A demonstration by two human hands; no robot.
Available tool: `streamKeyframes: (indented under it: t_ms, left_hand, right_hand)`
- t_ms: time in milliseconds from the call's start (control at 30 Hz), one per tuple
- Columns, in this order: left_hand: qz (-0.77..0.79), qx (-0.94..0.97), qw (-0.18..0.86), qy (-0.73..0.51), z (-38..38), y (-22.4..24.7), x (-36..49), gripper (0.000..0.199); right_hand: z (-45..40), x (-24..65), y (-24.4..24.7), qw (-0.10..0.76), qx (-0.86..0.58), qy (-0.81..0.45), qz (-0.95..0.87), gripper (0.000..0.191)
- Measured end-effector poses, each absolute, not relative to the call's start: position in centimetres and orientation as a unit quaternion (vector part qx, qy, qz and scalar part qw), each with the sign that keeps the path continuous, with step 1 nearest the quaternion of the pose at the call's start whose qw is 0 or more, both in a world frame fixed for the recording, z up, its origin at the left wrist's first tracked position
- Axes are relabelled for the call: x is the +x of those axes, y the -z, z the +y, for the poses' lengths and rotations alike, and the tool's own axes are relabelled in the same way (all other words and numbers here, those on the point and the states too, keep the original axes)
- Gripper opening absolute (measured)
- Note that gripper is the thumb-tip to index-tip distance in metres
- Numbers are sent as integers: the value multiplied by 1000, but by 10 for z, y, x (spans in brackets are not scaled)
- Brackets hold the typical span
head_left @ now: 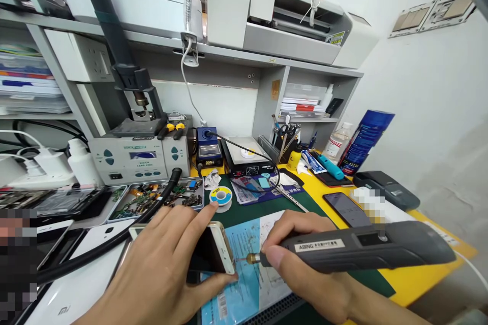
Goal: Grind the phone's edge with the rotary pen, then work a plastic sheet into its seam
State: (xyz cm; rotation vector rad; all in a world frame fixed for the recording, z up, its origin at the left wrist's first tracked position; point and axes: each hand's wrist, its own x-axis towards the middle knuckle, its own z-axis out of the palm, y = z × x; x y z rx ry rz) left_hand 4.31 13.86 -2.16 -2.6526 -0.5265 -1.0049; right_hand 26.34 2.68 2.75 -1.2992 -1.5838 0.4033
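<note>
A smartphone (223,245) with a pale frame and dark screen is tilted up in my left hand (163,256). My thumb presses its near edge while the fingers spread over its far side. My right hand (308,269) is closed around a dark grey pen-shaped rotary tool (366,251) with a brass-coloured chuck and a label reading ABING. Its thin bit points left, close to the phone's end; I cannot tell whether they touch. Beneath both lies a blue and white printed booklet (246,238) on a green mat. A solder spool (220,197) stands just beyond my left fingertips.
A black hose (125,231) crosses the left side over several phones. Behind it are a parts tray (152,195) and a rework station (133,157). A soldering station (209,150) and a hot plate (249,162) stand at the back. Another phone (346,209) lies right.
</note>
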Motion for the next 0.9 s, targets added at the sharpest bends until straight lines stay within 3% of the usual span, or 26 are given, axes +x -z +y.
streamKeyframes:
  t_ms: [900]
  left_hand:
    - [-177,-911,123,352,139,22,44,88]
  right_hand:
    - [27,261,-24,509,-519,-176,-664,13]
